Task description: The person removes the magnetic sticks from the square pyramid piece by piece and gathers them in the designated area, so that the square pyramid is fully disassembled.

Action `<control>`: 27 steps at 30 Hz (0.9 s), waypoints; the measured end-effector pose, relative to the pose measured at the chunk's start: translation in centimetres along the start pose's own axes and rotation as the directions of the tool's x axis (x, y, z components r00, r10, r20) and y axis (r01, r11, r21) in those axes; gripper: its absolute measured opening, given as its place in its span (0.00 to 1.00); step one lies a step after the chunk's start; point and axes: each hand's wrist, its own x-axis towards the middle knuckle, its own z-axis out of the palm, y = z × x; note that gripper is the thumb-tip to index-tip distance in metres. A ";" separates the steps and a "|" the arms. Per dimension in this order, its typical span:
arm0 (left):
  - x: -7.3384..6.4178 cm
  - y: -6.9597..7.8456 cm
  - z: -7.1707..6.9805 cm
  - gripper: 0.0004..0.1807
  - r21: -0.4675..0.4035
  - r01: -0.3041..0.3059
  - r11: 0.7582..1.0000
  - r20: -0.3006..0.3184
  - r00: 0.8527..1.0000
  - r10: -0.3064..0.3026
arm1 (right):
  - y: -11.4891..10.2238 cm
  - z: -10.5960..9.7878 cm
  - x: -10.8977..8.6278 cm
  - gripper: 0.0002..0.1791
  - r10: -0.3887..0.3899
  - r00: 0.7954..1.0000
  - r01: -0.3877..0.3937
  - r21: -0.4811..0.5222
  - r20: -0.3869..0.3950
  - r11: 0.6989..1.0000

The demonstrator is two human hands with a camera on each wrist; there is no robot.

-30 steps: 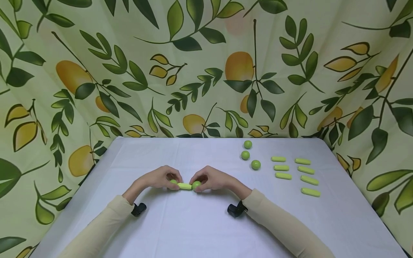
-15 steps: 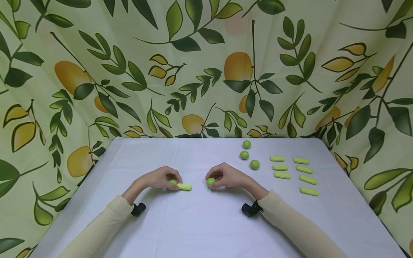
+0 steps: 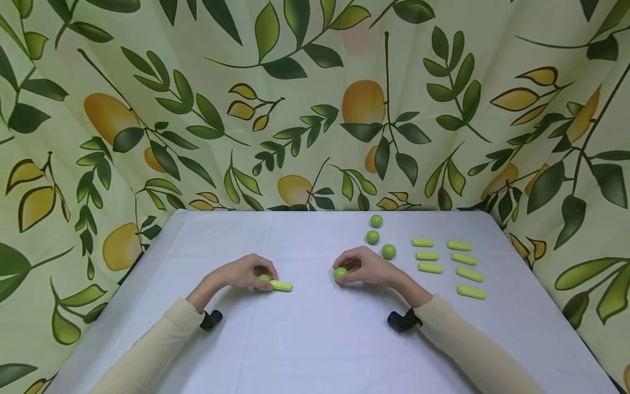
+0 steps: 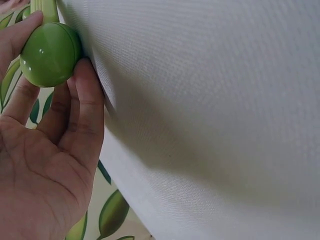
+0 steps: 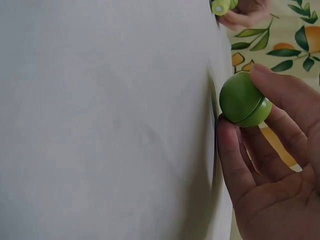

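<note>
On the table's left half, my left hand (image 3: 246, 271) pinches a green ball (image 4: 50, 55) between thumb and fingers. A light green stick (image 3: 282, 285) extends to the right from that ball, its end against it; whether the two are joined cannot be seen. The stick's free end shows a pale round spot in the right wrist view. Further right, my right hand (image 3: 369, 267) pinches a second green ball (image 5: 242, 100), which has a seam line round it. That ball is apart from the stick, with a stretch of cloth between them.
Three more green balls (image 3: 389, 251) lie at the back, right of the middle. Several light green sticks (image 3: 427, 255) lie in two columns to their right. White cloth (image 3: 295, 345) covers the table, and a leaf-patterned curtain (image 3: 315, 126) surrounds its back and sides.
My right hand has drawn its ball away from the stick's right end and moved right with it. The left hand, its ball and the stick have stayed nearly still.
</note>
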 end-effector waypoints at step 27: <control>0.0 0.2 0.0 0.06 -0.011 -0.004 1.000 0.005 1.000 0.004 | 1.6 -4.0 -6.8 0.15 0.016 0.971 -0.036 -0.079 -0.238 0.996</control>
